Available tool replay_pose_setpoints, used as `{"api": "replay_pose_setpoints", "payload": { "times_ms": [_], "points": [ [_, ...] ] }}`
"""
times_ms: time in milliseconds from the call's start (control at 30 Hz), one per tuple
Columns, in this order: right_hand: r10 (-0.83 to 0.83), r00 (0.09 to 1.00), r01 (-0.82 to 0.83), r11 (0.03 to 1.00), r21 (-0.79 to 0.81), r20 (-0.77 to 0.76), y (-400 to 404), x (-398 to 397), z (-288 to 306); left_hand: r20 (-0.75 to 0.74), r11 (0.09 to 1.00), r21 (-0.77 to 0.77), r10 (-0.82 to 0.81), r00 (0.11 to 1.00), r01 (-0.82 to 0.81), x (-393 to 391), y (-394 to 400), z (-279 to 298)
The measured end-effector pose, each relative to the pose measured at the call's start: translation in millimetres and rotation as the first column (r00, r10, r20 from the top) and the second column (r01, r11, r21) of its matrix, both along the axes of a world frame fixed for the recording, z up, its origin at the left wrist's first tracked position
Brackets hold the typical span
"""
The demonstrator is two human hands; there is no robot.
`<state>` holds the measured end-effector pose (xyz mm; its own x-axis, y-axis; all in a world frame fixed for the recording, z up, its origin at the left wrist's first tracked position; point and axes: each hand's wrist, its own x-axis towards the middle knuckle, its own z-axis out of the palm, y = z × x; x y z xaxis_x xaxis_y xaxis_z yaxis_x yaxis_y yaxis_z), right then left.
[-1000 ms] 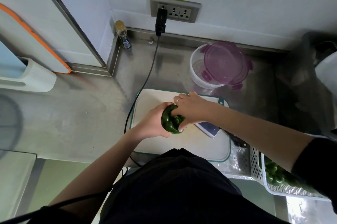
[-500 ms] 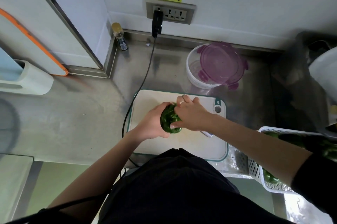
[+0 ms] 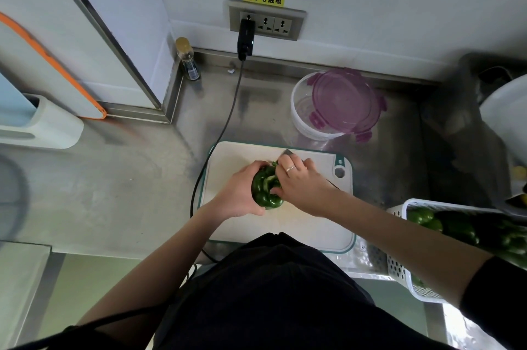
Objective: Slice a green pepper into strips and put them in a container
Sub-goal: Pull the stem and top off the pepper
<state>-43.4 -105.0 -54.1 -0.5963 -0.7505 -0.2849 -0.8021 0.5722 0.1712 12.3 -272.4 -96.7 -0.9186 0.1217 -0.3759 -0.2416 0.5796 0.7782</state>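
Green pepper [image 3: 266, 188] sits between both grips above the cutting board [image 3: 242, 230]: left hand [image 3: 242, 192] cups it, right hand [image 3: 299, 182] fingers curl into its top. Glossy, lobed, dark green.

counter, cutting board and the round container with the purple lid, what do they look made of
Counter: likely stainless steel, with a dull brushed grey sheen and blurred reflections.
Cutting board: probably plastic, matte cream with a teal rim and a moulded hanging hole.
Round container: see-through, either glass or clear plastic.
Purple lid: translucent plastic with snap tabs.
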Motion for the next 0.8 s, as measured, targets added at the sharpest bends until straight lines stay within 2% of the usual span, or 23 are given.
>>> {"api": "replay_pose_setpoints", "payload": {
  "times_ms": [133,300,400,500,567,667,800],
  "points": [
    [0.024,0.998,-0.029,0.995,-0.096,-0.057,4,-1,-2,-0.005,0.998,-0.032,-0.046,0.999,0.046,-4,0,1],
    [-0.052,0.995,0.041,0.991,-0.129,-0.084,10,-1,-2,-0.029,0.994,-0.077,-0.077,0.997,0.074,-14,2,0],
    [-0.107,0.987,0.087,0.982,-0.167,-0.119,10,-2,-1,0.005,0.999,-0.047,-0.007,1.0,0.007,-17,2,1],
    [-0.189,0.968,0.144,0.956,-0.254,-0.163,8,3,-2,0.047,0.993,0.018,0.12,0.992,-0.121,-16,0,2],
    [-0.266,0.947,0.196,0.923,-0.331,-0.181,6,9,-5,0.066,0.989,0.039,0.14,0.988,-0.143,-15,0,1],
    [-0.362,0.924,0.287,0.871,-0.4,-0.126,2,15,-10,0.099,0.988,0.064,0.135,0.986,-0.141,-15,0,1],
    [-0.395,0.918,0.328,0.811,-0.485,-0.041,4,21,-14,0.155,0.987,0.093,0.117,0.981,-0.132,-15,-4,-2]
  ]
}}
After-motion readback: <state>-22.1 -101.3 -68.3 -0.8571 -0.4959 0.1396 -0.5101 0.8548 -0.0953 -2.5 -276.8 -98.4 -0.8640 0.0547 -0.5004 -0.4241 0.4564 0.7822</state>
